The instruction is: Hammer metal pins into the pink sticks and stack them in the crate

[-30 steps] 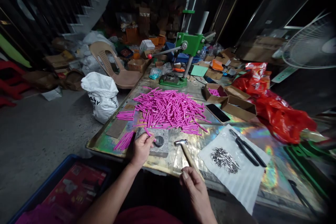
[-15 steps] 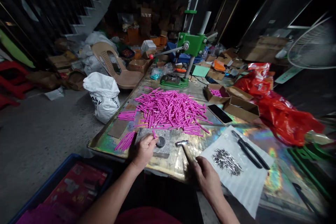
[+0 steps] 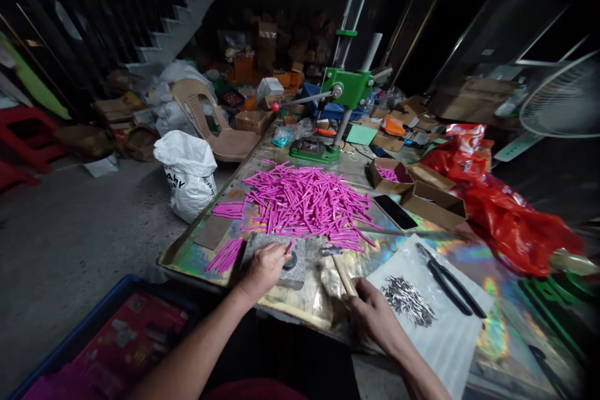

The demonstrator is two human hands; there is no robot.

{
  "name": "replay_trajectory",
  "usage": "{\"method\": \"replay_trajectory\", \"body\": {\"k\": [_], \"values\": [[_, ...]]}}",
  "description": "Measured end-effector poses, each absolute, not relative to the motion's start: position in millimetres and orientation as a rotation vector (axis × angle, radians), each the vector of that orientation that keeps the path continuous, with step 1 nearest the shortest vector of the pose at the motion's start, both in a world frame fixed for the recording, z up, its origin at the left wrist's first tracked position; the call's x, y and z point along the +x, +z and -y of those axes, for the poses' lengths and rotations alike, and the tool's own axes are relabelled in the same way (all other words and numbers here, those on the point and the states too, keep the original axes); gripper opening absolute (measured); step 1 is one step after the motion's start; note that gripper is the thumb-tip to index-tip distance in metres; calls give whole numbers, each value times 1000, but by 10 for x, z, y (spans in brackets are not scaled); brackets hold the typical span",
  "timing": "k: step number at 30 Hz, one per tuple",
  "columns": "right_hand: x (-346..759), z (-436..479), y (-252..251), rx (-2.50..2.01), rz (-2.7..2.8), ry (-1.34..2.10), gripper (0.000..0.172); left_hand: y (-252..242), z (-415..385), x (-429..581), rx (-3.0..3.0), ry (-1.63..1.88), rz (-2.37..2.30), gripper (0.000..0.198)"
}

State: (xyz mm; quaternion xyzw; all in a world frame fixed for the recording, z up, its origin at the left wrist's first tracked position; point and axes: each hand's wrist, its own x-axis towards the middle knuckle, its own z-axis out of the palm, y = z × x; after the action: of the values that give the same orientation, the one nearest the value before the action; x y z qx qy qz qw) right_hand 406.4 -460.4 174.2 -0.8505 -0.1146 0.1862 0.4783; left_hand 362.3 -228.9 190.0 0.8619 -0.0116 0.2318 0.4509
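Note:
Pinched in my left hand (image 3: 266, 270) is a short pink stick (image 3: 290, 247), held over a round black piece (image 3: 290, 260) on a grey stone block (image 3: 296, 275). My right hand (image 3: 372, 312) is wrapped round the wooden handle of a small hammer (image 3: 344, 274), its metal head above the table to the right of the block. Beyond both hands lies a large heap of pink sticks (image 3: 307, 200), with a smaller bunch (image 3: 225, 255) left of the block. Small metal pins (image 3: 409, 301) are piled on a white sheet (image 3: 438, 340) beside black-handled pliers (image 3: 450, 280).
A green press (image 3: 347, 87) stands at the table's far end. Behind the sheet are a phone (image 3: 395, 212), open cardboard boxes (image 3: 434, 205) and red plastic bags (image 3: 510, 219). A white sack (image 3: 187, 178) and blue crate (image 3: 100, 319) are on the left.
My left hand has moved slightly right, bringing the pink stick over the black piece. My right hand and the hammer have shifted a little right. The whole view has shifted slightly.

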Motion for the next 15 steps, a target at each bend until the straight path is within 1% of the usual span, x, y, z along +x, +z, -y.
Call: {"method": "replay_trajectory", "body": {"k": [3, 5, 7, 9, 13, 15], "values": [[3957, 4541, 2030, -1711, 212, 675, 18, 1893, 2292, 3623, 2191, 607, 40, 18], [3889, 4502, 2207, -1630, 230, 694, 28, 1878, 2293, 3623, 2227, 626, 60, 19], [3852, 4472, 2342, -1657, 308, 571, 38, 1856, 2294, 3622, 2247, 640, 84, 19], [3856, 4454, 2441, -1781, 475, 409, 43, 1836, 2296, 3621, 2268, 652, 97, 18], [3913, 4463, 2683, -2063, 915, 55, 35, 1827, 2300, 3620, 2343, 674, 95, 20], [3916, 4485, 2864, -2098, 1075, -145, 37, 1831, 2301, 3621, 2360, 679, 94, 20]]}}
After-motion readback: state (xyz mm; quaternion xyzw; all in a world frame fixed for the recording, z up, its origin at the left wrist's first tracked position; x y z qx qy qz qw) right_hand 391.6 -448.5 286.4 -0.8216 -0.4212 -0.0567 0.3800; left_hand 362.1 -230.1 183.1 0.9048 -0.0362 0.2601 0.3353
